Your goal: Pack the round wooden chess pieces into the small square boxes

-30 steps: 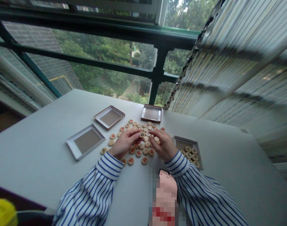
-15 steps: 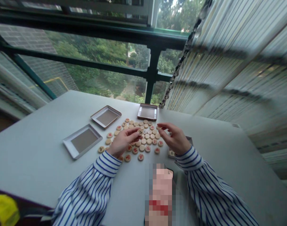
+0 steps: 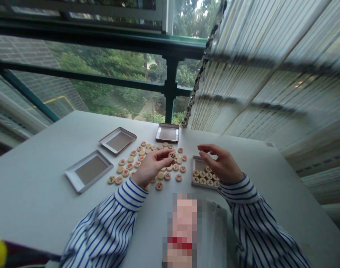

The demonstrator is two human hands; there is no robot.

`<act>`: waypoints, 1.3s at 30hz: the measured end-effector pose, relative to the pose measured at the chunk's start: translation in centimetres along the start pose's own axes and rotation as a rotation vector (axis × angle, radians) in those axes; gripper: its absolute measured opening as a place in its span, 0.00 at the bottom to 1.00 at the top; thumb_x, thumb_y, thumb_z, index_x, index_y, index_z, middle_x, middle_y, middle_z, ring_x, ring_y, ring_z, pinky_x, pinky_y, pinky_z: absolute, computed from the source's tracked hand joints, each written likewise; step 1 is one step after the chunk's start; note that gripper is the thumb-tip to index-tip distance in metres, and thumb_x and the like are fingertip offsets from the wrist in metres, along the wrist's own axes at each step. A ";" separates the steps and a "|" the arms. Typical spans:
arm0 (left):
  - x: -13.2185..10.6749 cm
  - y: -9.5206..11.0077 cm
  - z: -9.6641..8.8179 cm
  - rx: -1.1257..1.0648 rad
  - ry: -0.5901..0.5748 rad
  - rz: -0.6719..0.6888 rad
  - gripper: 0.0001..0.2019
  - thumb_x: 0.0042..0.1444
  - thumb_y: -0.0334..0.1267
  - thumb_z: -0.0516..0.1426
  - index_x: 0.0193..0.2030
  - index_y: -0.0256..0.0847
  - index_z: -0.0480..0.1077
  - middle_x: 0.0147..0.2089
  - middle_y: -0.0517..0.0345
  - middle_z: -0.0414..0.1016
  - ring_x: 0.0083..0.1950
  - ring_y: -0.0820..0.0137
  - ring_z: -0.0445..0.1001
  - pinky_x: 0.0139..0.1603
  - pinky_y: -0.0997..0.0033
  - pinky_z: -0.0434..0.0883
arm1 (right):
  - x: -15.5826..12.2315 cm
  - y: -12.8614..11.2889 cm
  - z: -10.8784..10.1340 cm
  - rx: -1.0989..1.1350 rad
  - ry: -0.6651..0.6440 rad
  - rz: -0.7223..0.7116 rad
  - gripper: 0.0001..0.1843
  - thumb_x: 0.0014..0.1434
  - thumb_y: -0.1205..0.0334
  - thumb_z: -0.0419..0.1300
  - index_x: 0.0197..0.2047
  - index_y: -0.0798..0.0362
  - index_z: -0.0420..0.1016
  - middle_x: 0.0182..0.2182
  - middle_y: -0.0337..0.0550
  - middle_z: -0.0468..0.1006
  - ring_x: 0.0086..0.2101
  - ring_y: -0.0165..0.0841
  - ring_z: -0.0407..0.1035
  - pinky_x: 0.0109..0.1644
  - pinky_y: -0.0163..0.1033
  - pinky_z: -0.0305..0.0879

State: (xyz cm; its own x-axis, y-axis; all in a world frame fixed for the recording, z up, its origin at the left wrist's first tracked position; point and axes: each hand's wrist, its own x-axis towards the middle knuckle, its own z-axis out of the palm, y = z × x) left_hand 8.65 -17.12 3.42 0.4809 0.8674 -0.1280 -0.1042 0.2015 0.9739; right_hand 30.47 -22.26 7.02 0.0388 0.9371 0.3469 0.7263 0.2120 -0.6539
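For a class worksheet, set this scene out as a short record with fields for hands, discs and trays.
Left hand: pinches a disc with a black mark
Right hand: over the right tray, fingers partly curled; whether it holds anything is unclear
Tray discs: dark marks, in rows
Loose discs: spread on the white table; some red-marked, some plain
Other trays: near-left tray, far-left tray, back tray
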 end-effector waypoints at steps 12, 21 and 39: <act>2.3 0.2 4.1 0.012 -0.085 0.046 0.19 0.48 0.36 0.60 0.48 0.33 0.66 0.43 0.47 0.74 0.40 0.68 0.74 0.42 0.67 0.68 | -0.7 1.4 -1.0 0.008 -0.113 -0.047 0.13 0.56 0.59 0.53 0.42 0.54 0.72 0.33 0.44 0.77 0.32 0.31 0.70 0.37 0.36 0.66; 4.0 0.4 6.7 0.043 -0.142 0.033 0.17 0.47 0.34 0.60 0.44 0.33 0.66 0.37 0.51 0.74 0.38 0.70 0.74 0.40 0.69 0.68 | -0.7 2.2 -1.9 0.007 -0.112 -0.019 0.13 0.56 0.60 0.53 0.43 0.54 0.72 0.31 0.42 0.77 0.29 0.28 0.69 0.34 0.34 0.65; 4.3 0.0 6.8 0.098 -0.202 -0.007 0.13 0.46 0.35 0.60 0.40 0.34 0.67 0.35 0.52 0.74 0.37 0.70 0.74 0.39 0.68 0.68 | -0.4 2.8 -0.8 0.023 -0.134 -0.001 0.11 0.57 0.60 0.52 0.38 0.53 0.75 0.29 0.41 0.77 0.27 0.27 0.68 0.31 0.31 0.62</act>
State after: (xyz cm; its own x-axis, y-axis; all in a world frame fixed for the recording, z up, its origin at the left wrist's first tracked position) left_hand 16.65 -16.54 4.12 0.6467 0.7556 -0.1045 -0.0199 0.1537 0.9879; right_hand 32.97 -22.25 5.60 -0.0546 0.9652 0.2558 0.7105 0.2176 -0.6692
